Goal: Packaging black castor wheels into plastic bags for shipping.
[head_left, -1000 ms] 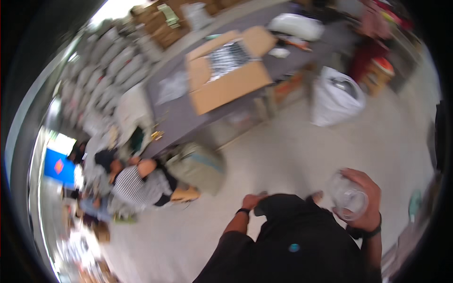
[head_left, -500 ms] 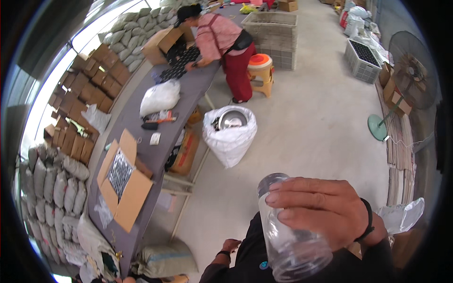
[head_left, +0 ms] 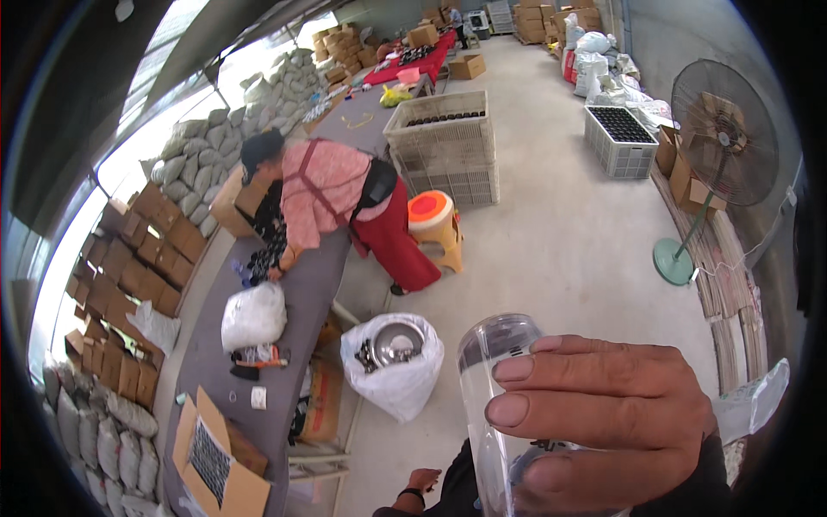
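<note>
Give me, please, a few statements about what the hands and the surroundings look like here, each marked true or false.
1. The right hand grips a clear glass jar. True.
2. The left hand also holds the jar. False: it hangs low, apart from it.
3. A co-worker bends over the long grey table. True.
4. The standing fan is at the left. False: it stands at the right.
5. The white bag on the floor holds a metal bowl. True.

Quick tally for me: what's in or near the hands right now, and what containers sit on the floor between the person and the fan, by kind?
Clear plastic bottle, held in the right hand: 1
White sack with a metal bowl: 1
Orange-topped stool: 1
Plastic crates: 2
Standing fan: 1
Total: 6
The left hand hangs free.
</note>
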`<state>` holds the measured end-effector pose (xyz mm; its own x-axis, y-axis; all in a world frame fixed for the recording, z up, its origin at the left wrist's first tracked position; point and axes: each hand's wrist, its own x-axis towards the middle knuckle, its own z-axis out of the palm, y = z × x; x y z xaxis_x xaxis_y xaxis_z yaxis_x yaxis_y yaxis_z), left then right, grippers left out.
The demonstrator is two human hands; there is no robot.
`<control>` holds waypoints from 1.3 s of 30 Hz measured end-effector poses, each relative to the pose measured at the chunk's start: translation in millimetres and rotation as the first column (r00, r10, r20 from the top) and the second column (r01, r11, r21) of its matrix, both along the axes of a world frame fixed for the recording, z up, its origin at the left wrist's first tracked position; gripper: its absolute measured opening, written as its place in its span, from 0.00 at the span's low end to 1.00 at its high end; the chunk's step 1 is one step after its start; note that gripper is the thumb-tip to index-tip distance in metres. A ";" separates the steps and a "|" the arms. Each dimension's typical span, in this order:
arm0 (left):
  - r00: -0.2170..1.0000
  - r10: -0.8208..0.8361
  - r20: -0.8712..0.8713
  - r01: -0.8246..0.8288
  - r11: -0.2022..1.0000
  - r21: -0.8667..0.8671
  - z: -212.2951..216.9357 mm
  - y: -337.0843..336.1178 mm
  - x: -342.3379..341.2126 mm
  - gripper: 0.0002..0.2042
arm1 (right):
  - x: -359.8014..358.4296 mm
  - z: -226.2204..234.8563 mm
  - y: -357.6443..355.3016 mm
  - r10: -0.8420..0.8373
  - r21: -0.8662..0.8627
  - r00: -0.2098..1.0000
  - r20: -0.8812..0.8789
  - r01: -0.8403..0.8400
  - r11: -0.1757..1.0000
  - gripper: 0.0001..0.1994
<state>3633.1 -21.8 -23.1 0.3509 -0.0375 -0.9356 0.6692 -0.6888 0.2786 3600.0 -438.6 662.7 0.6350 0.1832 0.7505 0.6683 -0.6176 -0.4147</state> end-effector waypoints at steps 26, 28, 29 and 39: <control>0.927 -0.215 0.306 0.238 0.971 -0.038 2.6 -426.4 181.6 0.17 | 211.6 46.9 -427.2 -0.029 -0.131 0.984 0.175 0.052 0.990 0.28; 0.946 -0.140 0.293 0.157 0.987 -0.036 5.6 -455.1 166.7 0.17 | 236.8 43.6 -462.4 0.040 -0.120 0.988 0.147 -0.023 0.993 0.28; 0.950 -0.116 0.289 0.132 0.991 -0.036 7.7 -470.4 164.6 0.17 | 245.9 43.5 -479.2 0.061 -0.113 0.990 0.129 -0.046 0.992 0.28; 0.949 -0.167 0.267 0.179 0.984 -0.022 20.9 -602.0 235.1 0.16 | 294.4 46.2 -648.2 -0.038 -0.140 0.994 0.100 0.052 0.989 0.29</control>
<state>3868.2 -623.7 -2.1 0.5683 -0.1598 -0.8072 0.4397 -0.7701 0.4621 3894.3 -1086.8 708.9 0.5707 0.2653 0.7771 0.6713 -0.6957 -0.2555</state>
